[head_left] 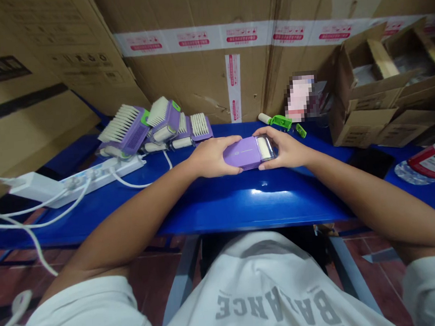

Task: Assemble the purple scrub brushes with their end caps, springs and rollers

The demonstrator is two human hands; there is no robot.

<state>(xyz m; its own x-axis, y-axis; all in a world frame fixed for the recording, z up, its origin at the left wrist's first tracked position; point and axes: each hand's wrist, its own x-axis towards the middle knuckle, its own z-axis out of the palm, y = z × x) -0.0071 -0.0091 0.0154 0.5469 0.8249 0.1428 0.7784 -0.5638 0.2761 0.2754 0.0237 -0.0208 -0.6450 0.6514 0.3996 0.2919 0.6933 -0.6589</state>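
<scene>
Between my hands, just above the blue table, is a purple handheld roller device [242, 154] with a pale roller under a clear cover at its right end. Thumb and fingers of my left hand [212, 157] wrap around the left end of its purple body. My right hand [284, 147] pinches the clear-covered end from both sides. Behind my left hand, several similar purple devices [135, 134] with rows of cream bristles and green parts lie in a group. A green part [281, 123], a small cream roller [264, 118] and another green piece [300, 130] lie behind my right hand.
A white power strip [92, 180] with plugs and cables lies at left on the blue table [257, 205]. Large cardboard boxes [197, 80] stand along the back. Small open cartons [366, 103], a dark flat object [372, 162] and a plastic bottle [431, 160] are at right.
</scene>
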